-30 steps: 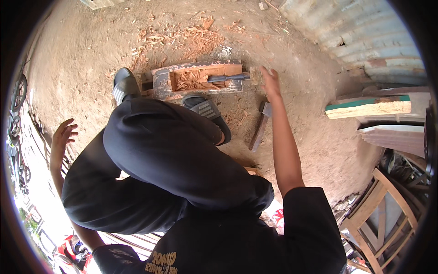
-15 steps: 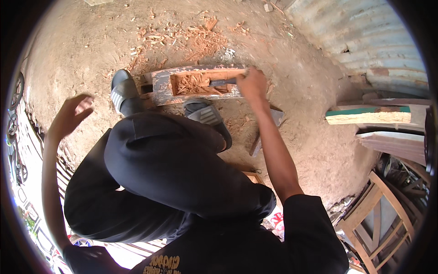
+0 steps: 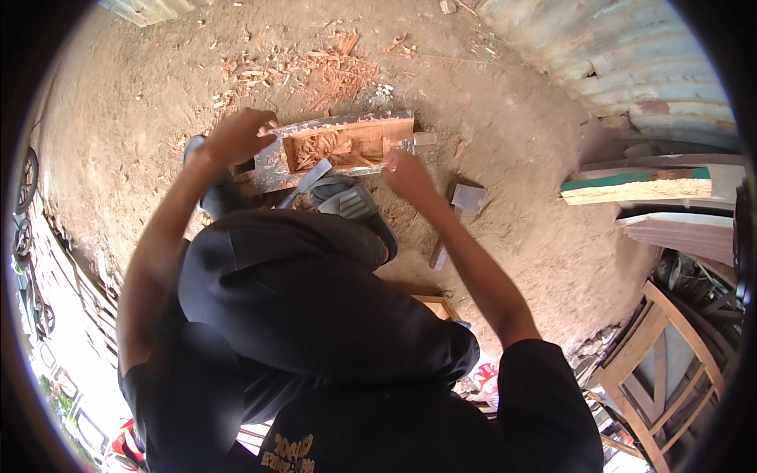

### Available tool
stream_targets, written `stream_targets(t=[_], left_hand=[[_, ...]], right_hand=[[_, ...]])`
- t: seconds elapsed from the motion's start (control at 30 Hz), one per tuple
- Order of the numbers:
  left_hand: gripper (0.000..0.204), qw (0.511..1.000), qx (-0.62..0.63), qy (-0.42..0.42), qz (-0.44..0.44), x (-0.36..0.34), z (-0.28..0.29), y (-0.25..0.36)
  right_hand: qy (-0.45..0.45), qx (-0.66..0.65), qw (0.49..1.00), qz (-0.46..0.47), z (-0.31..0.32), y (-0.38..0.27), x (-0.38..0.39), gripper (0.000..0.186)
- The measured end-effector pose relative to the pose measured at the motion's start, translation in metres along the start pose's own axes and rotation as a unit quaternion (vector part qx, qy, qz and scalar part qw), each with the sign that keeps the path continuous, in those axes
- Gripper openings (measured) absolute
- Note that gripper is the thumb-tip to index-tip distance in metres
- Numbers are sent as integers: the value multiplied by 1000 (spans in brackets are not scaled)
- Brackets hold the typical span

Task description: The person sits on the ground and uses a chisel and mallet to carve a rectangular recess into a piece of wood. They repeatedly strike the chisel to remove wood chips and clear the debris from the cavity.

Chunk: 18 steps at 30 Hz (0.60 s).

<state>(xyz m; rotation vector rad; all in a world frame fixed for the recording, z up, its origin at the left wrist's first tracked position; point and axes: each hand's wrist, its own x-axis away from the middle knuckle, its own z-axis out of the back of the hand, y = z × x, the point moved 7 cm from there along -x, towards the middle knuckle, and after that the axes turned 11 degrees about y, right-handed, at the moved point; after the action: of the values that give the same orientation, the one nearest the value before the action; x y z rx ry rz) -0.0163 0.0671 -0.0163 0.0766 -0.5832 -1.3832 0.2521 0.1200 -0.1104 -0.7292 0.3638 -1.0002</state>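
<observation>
A hollowed wooden block (image 3: 347, 146) with reddish chips inside lies on the dirt in front of my feet. My left hand (image 3: 236, 135) grips its left end, fingers curled over the edge. At the block's near right corner my right hand (image 3: 406, 175) is closed on it, beside a small grey metal piece (image 3: 412, 144). A flat grey metal blade (image 3: 310, 176) leans against the block's near side. My sandalled foot (image 3: 355, 206) rests just below the block.
A hammer-like tool with a wooden handle (image 3: 459, 206) lies on the ground to the right. Wood chips (image 3: 315, 71) are scattered beyond the block. Corrugated metal sheeting (image 3: 631, 71), stacked boards (image 3: 639, 185) and a wooden frame (image 3: 670, 363) stand at the right.
My left hand has swung up from my side to the block's left end. My right hand has moved from on top of the block to its near right corner. The block has shifted slightly.
</observation>
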Motion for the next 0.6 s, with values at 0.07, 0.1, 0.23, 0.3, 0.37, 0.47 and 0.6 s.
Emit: stream_targets(t=[0.07, 0.1, 0.23, 0.3, 0.37, 0.47, 0.6], left_hand=[[22, 999, 20, 38, -4, -10, -27, -2], [22, 998, 29, 53, -8, -10, -35, 5], [32, 999, 11, 43, -2, -41, -61, 35], [37, 998, -25, 61, -18, -55, -62, 39], [47, 994, -80, 56, -45, -65, -70, 45], [72, 989, -124, 32, -67, -73, -90, 49], [90, 983, -128, 79, -104, -80, -119, 56]], right_hand=[[-90, 71, 992, 43, -42, -14, 20, 15], [-71, -2, 992, 104, -49, -40, 31, 13], [-127, 5, 896, 425, -111, -121, 55, 10], [-156, 83, 857, 483, -145, -146, 71, 11], [-193, 226, 796, 527, -179, -146, 84, 13], [-130, 290, 769, 555, -184, -152, 80, 18], [-113, 242, 807, 527, -181, -142, 82, 23]])
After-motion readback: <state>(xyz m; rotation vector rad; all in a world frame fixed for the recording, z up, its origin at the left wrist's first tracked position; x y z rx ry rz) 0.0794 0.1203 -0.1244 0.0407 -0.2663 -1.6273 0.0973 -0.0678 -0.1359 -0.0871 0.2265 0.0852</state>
